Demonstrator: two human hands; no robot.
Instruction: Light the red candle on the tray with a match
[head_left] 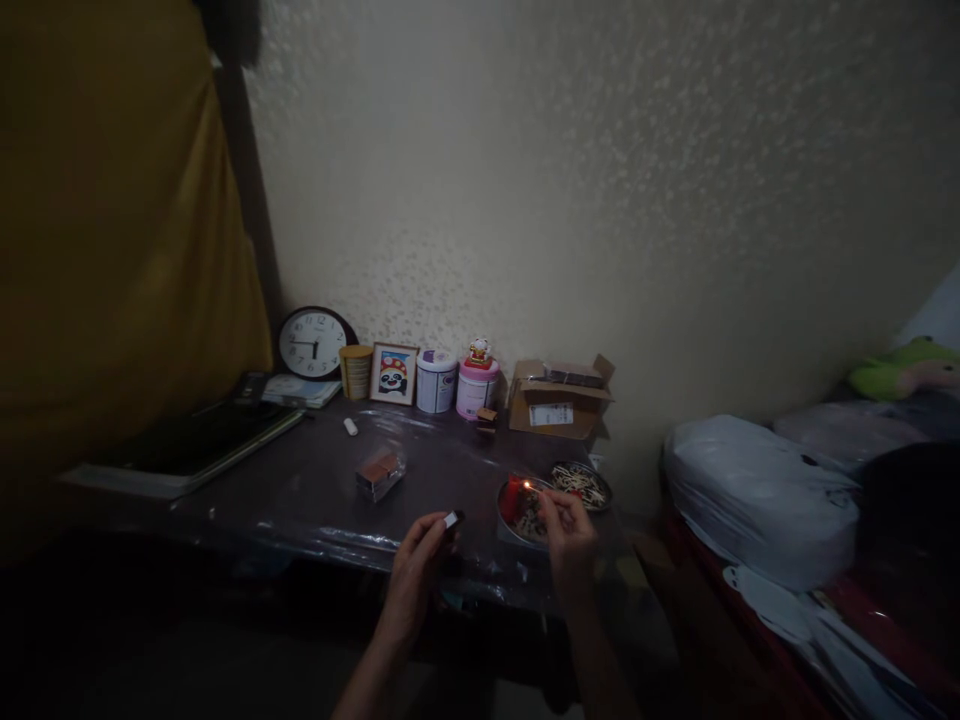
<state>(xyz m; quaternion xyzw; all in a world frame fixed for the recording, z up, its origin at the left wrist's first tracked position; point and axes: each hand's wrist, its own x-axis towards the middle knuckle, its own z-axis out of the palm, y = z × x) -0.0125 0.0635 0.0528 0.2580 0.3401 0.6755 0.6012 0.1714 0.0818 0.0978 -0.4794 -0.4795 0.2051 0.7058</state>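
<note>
My left hand is closed around a small matchbox above the front edge of the dark table. My right hand pinches a burning match, whose small flame glows over a round metal dish holding matches and something red. A second round dish with pale sticks sits just behind it to the right. A wrapped pack of matchboxes lies on the table to the left of my hands.
Along the wall stand a clock, a tan cup, a framed panda picture, two tins, and an open cardboard box. Books lie at the left. A white bag rests on a bed at the right.
</note>
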